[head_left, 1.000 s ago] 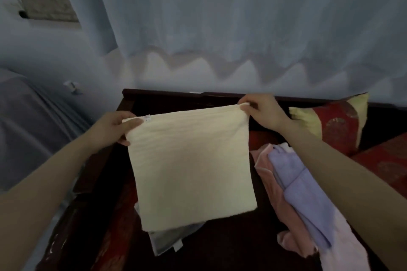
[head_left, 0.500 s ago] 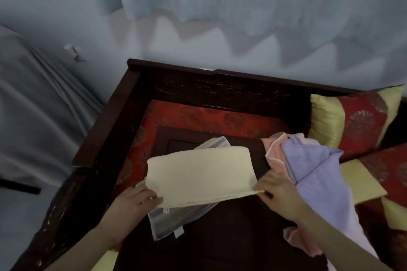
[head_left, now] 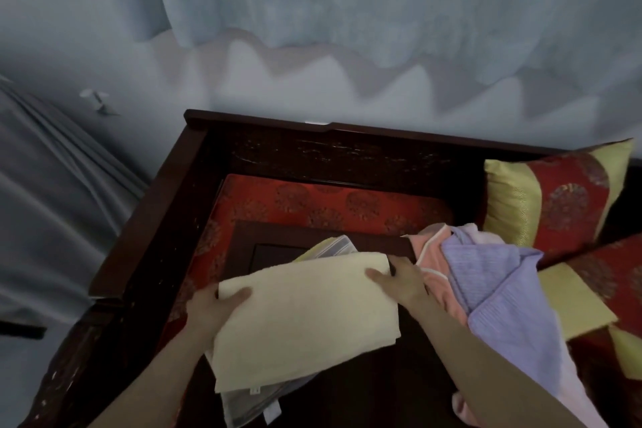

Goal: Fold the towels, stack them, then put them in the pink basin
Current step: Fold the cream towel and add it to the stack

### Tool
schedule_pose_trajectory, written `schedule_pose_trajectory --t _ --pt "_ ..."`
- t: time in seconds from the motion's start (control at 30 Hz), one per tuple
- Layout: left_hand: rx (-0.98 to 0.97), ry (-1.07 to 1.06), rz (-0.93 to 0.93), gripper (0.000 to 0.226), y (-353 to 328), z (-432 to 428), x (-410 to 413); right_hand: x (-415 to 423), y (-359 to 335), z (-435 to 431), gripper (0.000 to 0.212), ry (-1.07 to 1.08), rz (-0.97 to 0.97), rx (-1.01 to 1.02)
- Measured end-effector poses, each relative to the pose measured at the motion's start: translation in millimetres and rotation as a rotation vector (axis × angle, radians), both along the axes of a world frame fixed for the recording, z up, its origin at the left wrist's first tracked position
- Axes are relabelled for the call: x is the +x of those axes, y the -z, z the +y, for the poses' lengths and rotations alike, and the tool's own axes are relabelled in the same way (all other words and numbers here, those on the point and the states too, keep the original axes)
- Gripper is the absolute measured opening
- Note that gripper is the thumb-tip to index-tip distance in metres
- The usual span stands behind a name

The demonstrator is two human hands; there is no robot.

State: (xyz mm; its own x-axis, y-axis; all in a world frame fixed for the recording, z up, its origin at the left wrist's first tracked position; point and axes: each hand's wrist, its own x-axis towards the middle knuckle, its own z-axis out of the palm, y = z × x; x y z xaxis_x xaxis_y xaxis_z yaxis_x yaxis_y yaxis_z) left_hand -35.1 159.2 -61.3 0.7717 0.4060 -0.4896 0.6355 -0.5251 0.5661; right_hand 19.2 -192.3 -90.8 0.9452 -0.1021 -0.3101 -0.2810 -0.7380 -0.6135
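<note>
Our left hand point(head_left: 217, 306) grips the cream towel point(head_left: 305, 320) at its far left corner, with the thumb on top and the fingers hidden under the cloth. Our right hand point(head_left: 399, 280) holds the far right corner, with the thumb laid over the edge.

Between the two hands the towel lies flat at the lower centre of the frame. Its long axis runs left to right, tilted up a little toward the right, and its free near edge points to the bottom of the frame. It rests on a grey towel point(head_left: 252, 408), which peeks out above and below it.

The unfolded pile point(head_left: 493, 281) sits just beside our right hand, toward the right of the frame.

We judge the next fold runs along that long axis, one end carried across to the other. Each hand is equally well placed to lead. The pink basin is not in view.
</note>
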Motion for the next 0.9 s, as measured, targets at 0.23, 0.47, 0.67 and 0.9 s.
schedule_pose_trajectory --t 0.23,0.47,0.67,0.9 --pt "-0.063 0.046 -0.386 0.022 -48.4 -35.0 -46.4 -27.1 -34.5 20.3 0.017 0.166 -0.292 0.156" --pt "-0.125 -0.418 -0.386 0.028 -37.4 -44.5 -88.2 -9.0 -72.4 21.1 0.020 -0.180 -0.288 0.115" --pt "-0.183 -0.542 -0.179 0.043 -5.1 -45.1 -74.1 42.9 -34.9 47.7 0.040 -0.298 -0.077 0.016" --pt "0.001 -0.374 -0.171 0.046 0.0 -16.8 -40.4 -15.7 -0.3 43.0 0.071 0.012 0.115 0.057"
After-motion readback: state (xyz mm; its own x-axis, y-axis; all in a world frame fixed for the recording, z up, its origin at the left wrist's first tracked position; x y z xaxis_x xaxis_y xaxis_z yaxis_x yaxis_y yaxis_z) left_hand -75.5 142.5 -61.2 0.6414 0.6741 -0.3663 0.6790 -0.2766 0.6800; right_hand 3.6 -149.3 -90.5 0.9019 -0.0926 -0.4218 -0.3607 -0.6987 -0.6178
